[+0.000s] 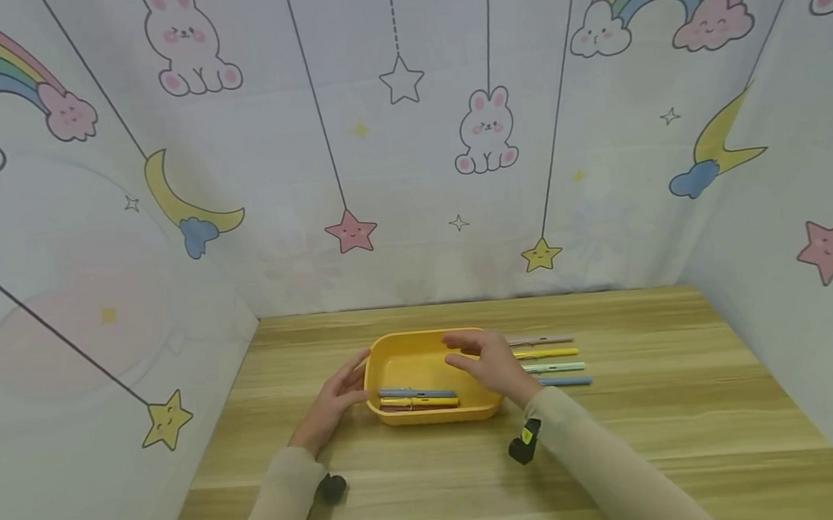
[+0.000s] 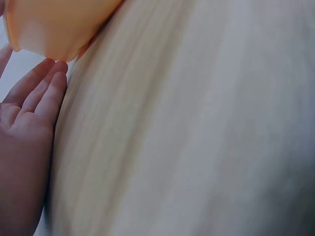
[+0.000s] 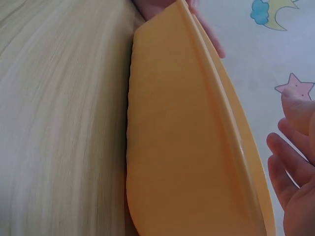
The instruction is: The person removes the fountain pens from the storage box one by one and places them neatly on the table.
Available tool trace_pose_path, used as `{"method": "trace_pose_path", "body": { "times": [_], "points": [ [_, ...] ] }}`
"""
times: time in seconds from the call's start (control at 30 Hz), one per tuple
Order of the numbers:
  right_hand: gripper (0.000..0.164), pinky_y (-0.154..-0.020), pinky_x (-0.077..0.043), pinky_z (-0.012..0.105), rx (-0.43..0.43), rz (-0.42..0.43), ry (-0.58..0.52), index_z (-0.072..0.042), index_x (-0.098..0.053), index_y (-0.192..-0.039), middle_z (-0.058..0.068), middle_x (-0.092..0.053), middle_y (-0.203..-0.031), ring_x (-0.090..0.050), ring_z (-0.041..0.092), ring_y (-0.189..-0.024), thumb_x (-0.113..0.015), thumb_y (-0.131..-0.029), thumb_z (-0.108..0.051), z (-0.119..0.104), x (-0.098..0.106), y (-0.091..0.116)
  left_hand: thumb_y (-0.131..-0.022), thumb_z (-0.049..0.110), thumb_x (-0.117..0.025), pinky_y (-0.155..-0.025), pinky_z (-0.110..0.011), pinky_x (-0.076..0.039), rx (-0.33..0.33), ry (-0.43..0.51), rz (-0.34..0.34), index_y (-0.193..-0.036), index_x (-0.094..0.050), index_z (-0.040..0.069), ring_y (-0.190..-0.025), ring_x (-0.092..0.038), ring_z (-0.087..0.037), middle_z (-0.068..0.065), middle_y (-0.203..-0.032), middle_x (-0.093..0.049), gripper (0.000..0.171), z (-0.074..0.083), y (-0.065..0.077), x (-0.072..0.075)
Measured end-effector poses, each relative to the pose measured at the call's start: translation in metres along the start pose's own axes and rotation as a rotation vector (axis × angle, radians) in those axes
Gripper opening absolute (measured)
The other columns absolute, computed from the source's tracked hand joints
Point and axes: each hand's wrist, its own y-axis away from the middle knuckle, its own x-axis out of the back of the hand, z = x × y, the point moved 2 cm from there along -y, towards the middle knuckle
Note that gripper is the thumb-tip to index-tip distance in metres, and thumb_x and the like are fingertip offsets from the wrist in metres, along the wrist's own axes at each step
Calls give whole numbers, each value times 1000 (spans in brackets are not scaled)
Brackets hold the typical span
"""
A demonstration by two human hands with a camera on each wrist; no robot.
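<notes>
A yellow plastic tray (image 1: 436, 416) sits on the table with a few pens inside along its near side: a grey-blue pen (image 1: 417, 393), a yellow pen (image 1: 420, 403) and a darker reddish one partly hidden beneath. My left hand (image 1: 328, 407) is at the tray's left end, fingers extended along the outside wall and thumb near the rim. In the left wrist view, the fingertips (image 2: 60, 66) meet the tray's underside edge. Over the tray's right part hovers my right hand (image 1: 493, 365), fingers spread loosely and holding nothing; the right wrist view shows its fingers (image 3: 290, 157) apart from the tray wall.
Right of the tray, several pens lie in a row, partly hidden by my right hand: a pinkish-grey pen (image 1: 550, 339), a yellow one, a pale green pen (image 1: 566, 367) and a blue pen (image 1: 570, 381). Patterned cloth walls (image 1: 417, 268) enclose the wooden table (image 1: 685, 434) on three sides.
</notes>
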Motion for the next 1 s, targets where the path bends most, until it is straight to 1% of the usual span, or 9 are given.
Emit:
{"method": "trace_pose_path", "body": {
  "times": [0.13,0.23,0.3,0.43,0.53,0.63,0.73,0.87,1.0],
  "points": [
    [38,-103,-56,44,15,-50,63,-3,-70,-135,12,-72,-134,-70,30,-121,-74,-99,-15,-1,-11,-7,-102,11,-66,-123,-43,-31,-15,-9,-2,-166,-34,23,-153,-39,-32,-13,-167,-38,72,-1,0,0],
    [36,-99,-59,43,40,-93,117,-1,-72,-133,13,-74,-129,-72,31,-117,-74,-99,-13,-3,-17,-11,-102,10,-65,-123,-43,-32,-31,-13,-4,-166,-34,22,-153,-38,-35,-16,-167,-37,72,-1,-1,0],
    [34,-96,-60,43,37,-126,131,-1,-72,-131,13,-75,-127,-73,30,-114,-74,-99,-12,-4,-21,-12,-102,10,-65,-123,-44,-31,-35,-7,-3,-166,-35,23,-152,-38,-36,-16,-167,-37,72,-1,-1,1],
    [35,-94,-61,42,-4,-193,131,-1,-72,-133,12,-74,-129,-72,28,-113,-73,-99,-10,-2,-26,-12,-102,8,-65,-124,-48,-29,-39,1,-11,-166,-35,23,-153,-38,-37,-17,-167,-37,73,-1,-1,1],
    [34,-95,-61,40,-53,-230,144,-5,-72,-134,7,-74,-131,-71,24,-115,-72,-100,-11,1,-29,-10,-102,9,-65,-124,-51,-27,-41,3,-16,-166,-34,22,-153,-37,-37,-17,-168,-36,73,-2,-1,0],
    [31,-95,-61,40,-83,-255,159,-8,-74,-131,4,-75,-128,-71,22,-114,-71,-101,-11,3,-31,-9,-102,9,-66,-124,-52,-27,-42,9,-13,-166,-34,22,-153,-38,-38,-18,-167,-36,73,1,0,-1],
    [28,-94,-61,41,-99,-275,176,-8,-77,-127,4,-77,-122,-72,21,-111,-74,-99,-11,4,-33,-11,-101,9,-66,-124,-52,-27,-49,10,-12,-166,-35,22,-152,-38,-38,-18,-167,-36,72,3,1,-1],
    [27,-92,-61,42,-100,-291,207,-6,-79,-121,5,-79,-115,-74,22,-107,-78,-95,-10,5,-35,-12,-102,9,-66,-124,-53,-27,-52,8,-16,-166,-35,23,-152,-37,-38,-18,-167,-36,72,3,0,0],
    [25,-87,-63,39,-90,-300,239,-4,-80,-117,8,-80,-112,-76,22,-100,-81,-92,-7,8,-37,-12,-102,10,-66,-124,-53,-27,-45,5,-22,-166,-35,22,-153,-37,-38,-18,-168,-35,72,2,0,-1]
  ]
}}
